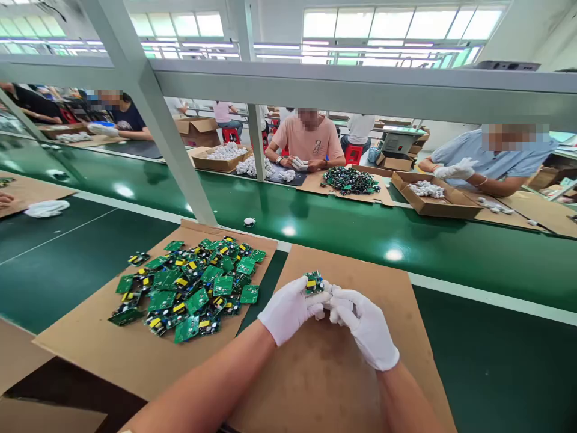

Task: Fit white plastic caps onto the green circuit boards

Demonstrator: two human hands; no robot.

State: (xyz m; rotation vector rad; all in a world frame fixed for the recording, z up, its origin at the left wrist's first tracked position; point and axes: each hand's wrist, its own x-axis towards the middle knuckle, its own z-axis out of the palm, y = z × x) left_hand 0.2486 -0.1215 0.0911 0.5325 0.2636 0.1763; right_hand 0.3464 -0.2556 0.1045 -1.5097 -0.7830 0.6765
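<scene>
Fingers [315, 299] of the left hand [288, 310] are closed around a small green circuit board [314, 282], which stands up between thumb and fingertips; the right hand [367, 328] meets it just beside, its fingers curled in toward a small white part [327, 293] under the board, but how firmly they grip this part I cannot tell. Both hands wear white gloves and hover over a flat sheet of cardboard [396, 300]; to the left of the fingers, on a second cardboard sheet [90, 349], lies a loose pile of green boards [189, 291] with yellow and black parts on them. Beyond the fingers runs a green conveyor belt [342, 231]; one small white piece [249, 222] lies on it. On the far side of the belt other people in white gloves sit at work, with cardboard boxes [435, 201] of white parts and another heap of boards [350, 180] before them.
</scene>
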